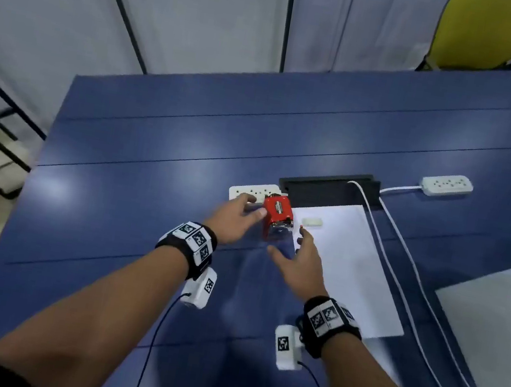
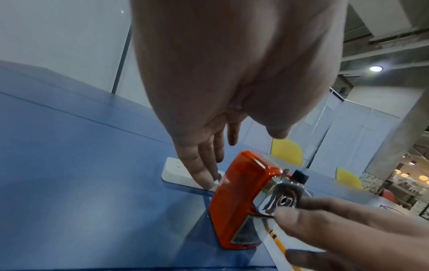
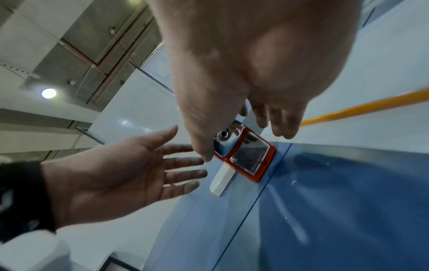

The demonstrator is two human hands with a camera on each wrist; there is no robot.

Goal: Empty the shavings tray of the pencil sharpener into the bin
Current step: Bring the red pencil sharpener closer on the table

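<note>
Right now both my hands are reaching for the sharpener (image 1: pixel 277 218), which stands on the blue table (image 1: pixel 160 151) at the near left corner of a white sheet (image 1: pixel 350 262), just in front of a white power strip (image 1: pixel 248 190). My left hand (image 1: pixel 236 220) is spread and relaxed, fingers straight, coming in along the sharpener's left side with the fingertips over the strip; it holds nothing. My right hand (image 1: pixel 298 260) is likewise spread and holding nothing, fingers stretched toward the front face, close to the chrome pencil clamp (image 2: pixel 282 199). The tray (image 3: pixel 249 155) sits shut in the lower front of the red body, its clear window facing me; I cannot tell how full it is. I see no bin in any view, so I shall have to look for it once the tray is free. To do this step well, I judge the left hand should close around the body and press it down on the table, clear of the tray front, so the sharpener does not slide toward the strip. The right hand should drop below the clamp, pinch the tray by its lower edge and draw it straight out, level, so no shavings spill on the sheet. A pencil (image 2: pixel 277 240) lies beside the base; I should avoid knocking it.
</note>
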